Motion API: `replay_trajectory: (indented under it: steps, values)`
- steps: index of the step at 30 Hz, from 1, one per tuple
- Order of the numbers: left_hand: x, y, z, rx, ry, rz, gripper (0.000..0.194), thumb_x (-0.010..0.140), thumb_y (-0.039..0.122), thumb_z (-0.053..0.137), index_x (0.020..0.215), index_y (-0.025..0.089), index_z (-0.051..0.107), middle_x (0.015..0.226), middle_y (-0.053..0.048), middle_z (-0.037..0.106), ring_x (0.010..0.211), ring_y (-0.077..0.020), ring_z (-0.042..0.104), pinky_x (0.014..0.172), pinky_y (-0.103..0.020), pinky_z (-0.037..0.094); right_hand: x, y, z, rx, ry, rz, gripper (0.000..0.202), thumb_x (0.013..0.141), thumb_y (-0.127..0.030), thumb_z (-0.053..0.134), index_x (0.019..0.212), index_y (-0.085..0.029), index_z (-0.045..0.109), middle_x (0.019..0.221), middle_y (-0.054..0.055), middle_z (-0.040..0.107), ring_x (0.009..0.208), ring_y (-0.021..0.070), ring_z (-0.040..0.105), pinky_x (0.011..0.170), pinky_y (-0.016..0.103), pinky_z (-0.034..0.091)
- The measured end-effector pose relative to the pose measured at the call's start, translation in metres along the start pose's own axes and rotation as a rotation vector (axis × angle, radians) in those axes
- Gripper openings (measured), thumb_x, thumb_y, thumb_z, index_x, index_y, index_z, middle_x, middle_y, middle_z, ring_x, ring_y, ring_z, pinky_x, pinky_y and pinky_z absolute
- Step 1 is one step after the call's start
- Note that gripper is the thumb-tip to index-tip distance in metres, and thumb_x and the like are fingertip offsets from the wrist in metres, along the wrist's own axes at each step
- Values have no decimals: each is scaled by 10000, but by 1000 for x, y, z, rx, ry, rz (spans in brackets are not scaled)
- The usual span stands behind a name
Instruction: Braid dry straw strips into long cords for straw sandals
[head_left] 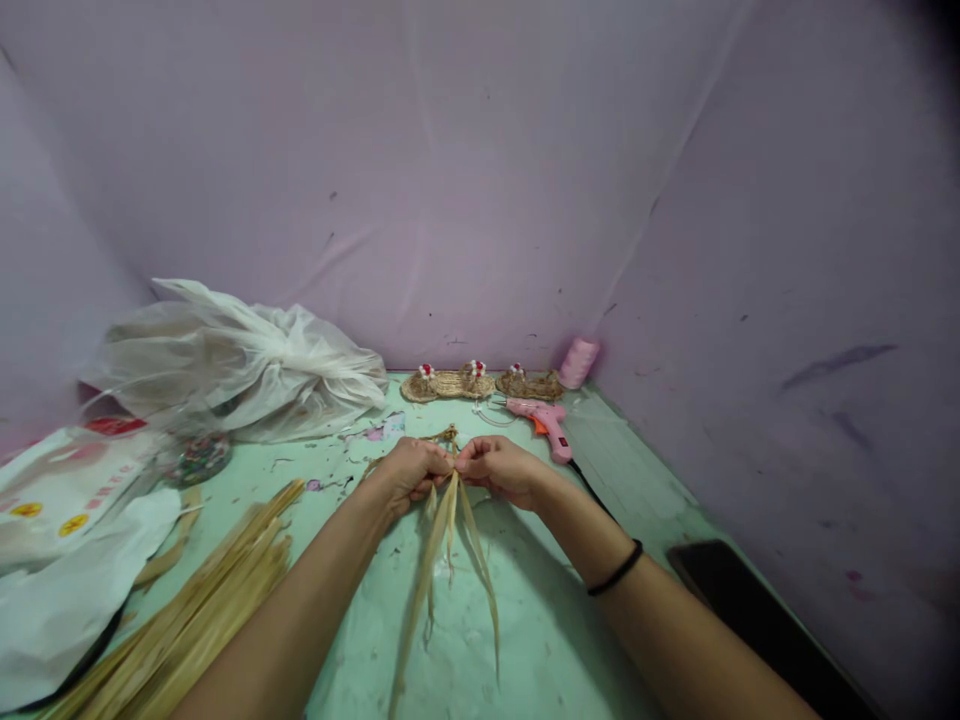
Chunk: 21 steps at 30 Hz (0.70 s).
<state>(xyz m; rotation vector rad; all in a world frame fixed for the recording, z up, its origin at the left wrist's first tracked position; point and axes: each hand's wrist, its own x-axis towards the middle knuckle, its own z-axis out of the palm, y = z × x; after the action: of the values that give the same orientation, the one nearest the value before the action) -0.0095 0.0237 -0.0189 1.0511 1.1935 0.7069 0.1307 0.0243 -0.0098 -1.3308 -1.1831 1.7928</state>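
Straw strands [450, 540], long, flat and pale tan, are pinched at their upper ends between both hands near the middle of the bench [525, 620], and their loose ends trail down over the surface toward the person. The left hand [409, 472] has its fingers closed tight on the strands from one side; the right hand [499, 468] has its fingers closed on the same spot from the other side, the two hands almost touching. Just above the grip a short plaited piece [448, 435] sticks out.

The bench has a light green, scuffed top flecked with scraps, and sits in a corner formed by lilac cloth walls [480, 180] that are creased and spotted.

A black band [616, 570] circles the right wrist. At the near left lies a bundle of stiff straw stalks [217, 600], with crumpled white printed bags [67, 540] beside it and a filmy, translucent plastic bag [240, 365] farther back. Along the rear wall stand small woven straw pieces [480, 383] topped with red and white trim, next to a pink spool of thread [579, 362]. A pink glue gun [546, 420] lies just beyond the right hand, its dark cord running under the forearm. A flat dark slab [739, 600] rests at the right edge; what it is cannot be told. Nothing lies between the hands and the strands.
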Motion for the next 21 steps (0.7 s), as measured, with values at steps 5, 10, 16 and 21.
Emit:
replay_trajectory:
  steps: [5,10,16,21]
  values:
    - [0,-5,3,16,8,6,77,502,183,540,528,112,525,379,26,451,285,-17,237,325,-178,104,-3,-6,-1,-35,-46,167,103,680,-122,553,631,-154,468,525,9,573,478,96,540,475,194,368]
    - [3,-8,3,42,32,25,95,490,189,569,528,103,552,371,22,448,316,-37,294,346,-184,170,0,-12,-5,-50,-146,250,124,736,-75,473,627,-133,476,548,20,574,444,73,511,445,177,365]
    - [2,-6,4,127,2,4,203,548,290,583,604,95,588,376,41,419,287,-14,178,335,-199,81,0,-13,0,-62,-109,239,200,734,-5,432,571,-116,464,434,-20,459,364,36,380,388,142,307]
    - [-1,-5,6,195,38,9,197,551,296,585,583,102,565,379,38,416,296,-20,208,334,-200,99,-1,-9,0,-132,-2,261,179,694,-41,493,538,-121,457,367,-67,340,301,14,223,308,143,121]
